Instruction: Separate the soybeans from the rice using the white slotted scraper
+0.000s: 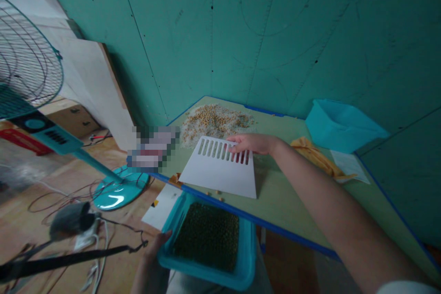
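My right hand (pixel 253 143) reaches across a green table (pixel 292 202) and grips the slotted top edge of a white plastic scraper (pixel 220 172), whose wide blade points toward the table's near edge. Behind the scraper lies a pile of yellow beans mixed with white grains (pixel 215 121). A few loose beans (pixel 213 193) lie by the blue table edge. My left hand (pixel 155 245) holds the left rim of a teal tray (pixel 243 257) filled with dark green beans (pixel 208 234), kept below the table edge on my lap.
A teal bin (pixel 339 124) stands tilted at the back right, with an orange cloth (pixel 315 154) and a paper sheet (pixel 349 165) beside it. A teal standing fan (pixel 31 96) and tangled cables (pixel 86 234) occupy the wooden floor at left. Green walls enclose the table's corner.
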Demonstrator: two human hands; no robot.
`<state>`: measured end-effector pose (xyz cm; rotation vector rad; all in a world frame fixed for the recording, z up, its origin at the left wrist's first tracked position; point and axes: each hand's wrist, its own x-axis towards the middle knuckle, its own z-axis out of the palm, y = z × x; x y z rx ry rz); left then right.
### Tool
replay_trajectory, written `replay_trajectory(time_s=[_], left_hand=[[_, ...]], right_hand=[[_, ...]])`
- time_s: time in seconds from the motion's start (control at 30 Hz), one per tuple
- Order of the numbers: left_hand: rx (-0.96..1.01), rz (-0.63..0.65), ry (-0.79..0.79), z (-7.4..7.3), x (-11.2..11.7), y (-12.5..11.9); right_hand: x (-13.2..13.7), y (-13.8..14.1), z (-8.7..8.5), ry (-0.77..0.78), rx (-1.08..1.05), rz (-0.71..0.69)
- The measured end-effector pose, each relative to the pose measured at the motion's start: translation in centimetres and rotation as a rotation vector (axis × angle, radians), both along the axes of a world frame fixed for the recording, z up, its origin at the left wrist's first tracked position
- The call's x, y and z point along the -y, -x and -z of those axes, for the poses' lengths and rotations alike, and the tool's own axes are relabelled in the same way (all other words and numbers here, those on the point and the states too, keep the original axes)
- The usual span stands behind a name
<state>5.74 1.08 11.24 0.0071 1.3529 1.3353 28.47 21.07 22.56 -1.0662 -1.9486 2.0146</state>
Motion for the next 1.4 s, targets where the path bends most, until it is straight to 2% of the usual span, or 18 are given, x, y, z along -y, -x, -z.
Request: replay_trajectory(time_s=[0.1,0.27,0.53,0.73,0.93,1.0,1.13,1.23,1.4], left_hand=[[0.01,0.032,-0.015,-0.2,0.1,0.1],[0.013,0.008,-0.019,-0.8,0.2,-0.2],[0.007,0.064,-0.065,-0.2,0.5,-0.1],[0.089,0.006,-0.027,-0.8,0.2,-1.0],[0.139,0.048,-0.015,-0.3,0.3,-0.8],[0.135,0.052,-0.008,-0.2,0.4,-0.5],[0.085,0.078,-0.006,-0.3,0.3,0.1],[0.084,0.062,-0.022,-0.6,0.2,0.3],[0.078,0.022,-0.048,-1.0,0.0,0.3]], right_hand=[[0.0,0.0,0.1,0.001,0.003,-0.009],[-0.1,0.1,0.3,-0.001,0.02,-0.016],[0.3,0.6,0.2,-0.031,0.046,-0.065],[1.4,1.7,-0.5,-0.07,0.073,-0.129],[2.9,3.0,-1.7,-0.113,0.092,-0.211],[2.7,2.6,-2.2,-0.123,0.037,-0.185],[1.3,0.4,-2.5,-0.136,-0.115,-0.005],[0.1,-1.1,-2.1,-0.108,-0.1,0.09],[-0.4,-1.0,-1.0,-0.081,-0.023,0.083]])
